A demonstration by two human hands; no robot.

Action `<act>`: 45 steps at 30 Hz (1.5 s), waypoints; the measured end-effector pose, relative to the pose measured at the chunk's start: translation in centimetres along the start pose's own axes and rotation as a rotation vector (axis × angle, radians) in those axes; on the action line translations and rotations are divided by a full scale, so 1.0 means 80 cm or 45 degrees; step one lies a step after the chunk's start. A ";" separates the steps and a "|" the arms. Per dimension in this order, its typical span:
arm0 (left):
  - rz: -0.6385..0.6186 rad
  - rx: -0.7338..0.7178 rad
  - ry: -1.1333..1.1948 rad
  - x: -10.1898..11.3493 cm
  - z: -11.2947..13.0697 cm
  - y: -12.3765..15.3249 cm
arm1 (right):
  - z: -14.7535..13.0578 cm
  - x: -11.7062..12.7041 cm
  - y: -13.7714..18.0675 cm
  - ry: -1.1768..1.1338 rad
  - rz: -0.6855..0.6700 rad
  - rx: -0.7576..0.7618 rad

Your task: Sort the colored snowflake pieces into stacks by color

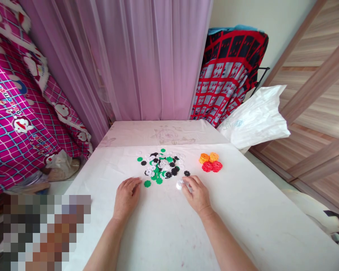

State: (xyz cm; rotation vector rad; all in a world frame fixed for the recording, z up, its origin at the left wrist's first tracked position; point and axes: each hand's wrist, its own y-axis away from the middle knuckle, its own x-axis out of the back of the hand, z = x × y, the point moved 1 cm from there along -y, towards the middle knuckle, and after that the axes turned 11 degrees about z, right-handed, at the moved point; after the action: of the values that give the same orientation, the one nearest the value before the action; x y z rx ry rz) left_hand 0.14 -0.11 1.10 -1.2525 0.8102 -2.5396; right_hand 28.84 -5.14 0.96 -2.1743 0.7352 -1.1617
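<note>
A mixed pile of notched, flower-shaped plastic discs (164, 164) in green, black, white and clear lies mid-table. To its left, my left hand (126, 196) rests on the tabletop with fingers loosely bent and nothing visible in it. The closest piece to its fingertips is a green disc (147, 184). My right hand (198, 192) pinches a small stack of white discs (180, 184) at the table surface, its thumb and fingers at the stack's right side. Just above those fingers lies a black disc (187, 173).
Orange stacks (204, 158) and red stacks (216, 166) of discs stand together at the right. The white table (158, 233) reaches back to a purple curtain (158, 56). Beyond its right edge is a white plastic bag (254, 116); a patterned pink cloth (31, 98) hangs at the left.
</note>
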 end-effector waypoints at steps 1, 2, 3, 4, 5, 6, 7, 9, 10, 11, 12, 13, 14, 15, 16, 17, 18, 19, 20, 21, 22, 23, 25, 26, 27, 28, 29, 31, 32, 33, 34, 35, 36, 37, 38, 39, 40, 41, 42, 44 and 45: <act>-0.001 -0.002 0.005 0.000 0.000 0.000 | 0.000 0.000 0.000 -0.006 0.010 0.003; -0.002 -0.004 0.009 0.000 0.000 0.000 | 0.000 0.000 0.000 -0.011 0.018 0.006; -0.002 -0.003 0.012 0.000 0.000 0.000 | 0.001 -0.001 0.000 -0.016 0.023 0.012; -0.002 -0.001 0.014 0.000 0.000 0.000 | 0.001 -0.001 0.000 -0.021 0.026 0.017; 0.000 0.002 0.015 0.000 0.001 0.000 | 0.001 -0.001 0.000 -0.026 0.028 0.023; 0.002 0.005 0.015 0.001 0.001 0.000 | 0.001 -0.001 0.000 -0.031 0.030 0.026; 0.005 0.008 0.014 0.001 0.002 0.000 | 0.001 -0.001 -0.001 -0.035 0.033 0.027; 0.008 0.009 0.010 0.001 0.003 0.000 | 0.001 0.000 -0.001 -0.041 0.038 0.019; 0.009 0.008 0.008 0.001 0.003 0.000 | 0.002 0.000 -0.001 -0.043 0.040 0.012; 0.011 0.007 0.006 0.001 0.003 0.000 | 0.002 0.000 -0.001 -0.046 0.039 0.005; 0.012 0.005 0.005 0.001 0.002 0.000 | 0.002 0.000 -0.001 -0.049 0.038 -0.002; 0.014 0.003 0.006 0.001 0.001 0.000 | 0.003 0.000 0.000 -0.053 0.035 -0.008; 0.016 0.002 0.008 0.000 0.000 0.000 | 0.003 0.000 0.000 -0.057 0.032 -0.014; 0.016 0.001 0.009 0.000 -0.001 0.001 | 0.004 0.000 0.000 -0.062 0.029 -0.019; 0.016 0.001 0.010 -0.001 -0.002 0.001 | 0.004 -0.001 0.000 -0.067 0.025 -0.023; 0.014 0.001 0.010 -0.002 -0.003 0.001 | 0.004 -0.001 0.000 -0.071 0.022 -0.027; 0.012 0.001 0.009 -0.002 -0.003 0.001 | 0.004 -0.001 0.000 -0.074 0.020 -0.031; 0.009 0.001 0.008 -0.002 -0.003 0.002 | 0.004 0.000 0.000 -0.076 0.021 -0.037; 0.007 0.000 0.006 -0.002 -0.003 0.002 | 0.003 0.000 0.001 -0.078 0.021 -0.044; 0.006 0.001 0.004 -0.002 -0.003 0.002 | 0.003 0.000 0.001 -0.081 0.023 -0.053; 0.006 0.003 0.001 -0.002 -0.002 0.001 | 0.003 0.000 0.001 -0.085 0.026 -0.065; 0.005 0.005 0.000 -0.001 -0.002 0.002 | 0.003 0.000 0.000 -0.091 0.031 -0.079; 0.000 0.008 0.001 -0.001 -0.002 0.002 | 0.007 -0.002 -0.001 -0.110 0.051 -0.122; -0.003 0.008 0.002 -0.001 -0.002 0.002 | 0.011 -0.004 -0.003 -0.126 0.063 -0.155; -0.005 0.008 0.001 -0.001 -0.002 0.002 | 0.015 -0.006 -0.005 -0.147 0.075 -0.196; -0.004 0.007 -0.001 -0.001 -0.002 0.002 | 0.021 -0.009 -0.008 -0.170 0.085 -0.241; 0.000 0.005 -0.002 -0.001 -0.002 0.002 | 0.027 -0.013 -0.012 -0.188 0.096 -0.287; 0.015 0.005 -0.004 -0.001 -0.002 0.001 | 0.039 -0.022 -0.023 -0.194 0.101 -0.361; 0.021 0.003 -0.003 -0.001 -0.002 0.001 | 0.045 -0.028 -0.029 -0.180 0.094 -0.381; 0.024 0.002 -0.002 -0.001 -0.003 0.001 | 0.050 -0.033 -0.037 -0.160 0.079 -0.388; 0.023 0.000 -0.001 -0.001 -0.003 0.001 | 0.053 -0.039 -0.045 -0.138 0.058 -0.380; 0.019 -0.001 -0.001 -0.001 -0.004 0.001 | 0.056 -0.045 -0.055 -0.120 0.031 -0.355; 0.014 -0.003 -0.001 -0.001 -0.004 0.001 | 0.057 -0.051 -0.066 -0.102 0.000 -0.315; 0.008 -0.003 -0.001 -0.002 -0.005 0.001 | 0.057 -0.056 -0.077 -0.081 -0.035 -0.267; 0.003 -0.001 -0.001 -0.002 -0.005 0.002 | 0.057 -0.062 -0.088 -0.054 -0.080 -0.219; 0.001 0.000 -0.002 -0.002 -0.006 0.002 | 0.055 -0.068 -0.100 -0.017 -0.139 -0.181; -0.001 0.001 -0.003 -0.002 -0.006 0.002 | 0.053 -0.075 -0.111 0.031 -0.215 -0.164; -0.002 0.002 -0.005 -0.002 -0.006 0.002 | 0.051 -0.081 -0.121 0.083 -0.308 -0.163; 0.000 0.003 -0.006 -0.002 -0.006 0.002 | 0.047 -0.087 -0.130 0.135 -0.409 -0.177; 0.001 0.005 -0.010 -0.002 -0.005 0.001 | 0.038 -0.098 -0.143 0.224 -0.610 -0.213; 0.003 0.008 -0.012 -0.001 -0.004 0.001 | 0.033 -0.102 -0.146 0.252 -0.695 -0.217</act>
State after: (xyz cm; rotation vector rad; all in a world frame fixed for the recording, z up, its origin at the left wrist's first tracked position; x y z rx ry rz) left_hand -0.07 -0.01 0.79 -1.2604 0.8006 -2.5306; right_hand 29.55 9.16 3.35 -2.5159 0.3265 -1.6531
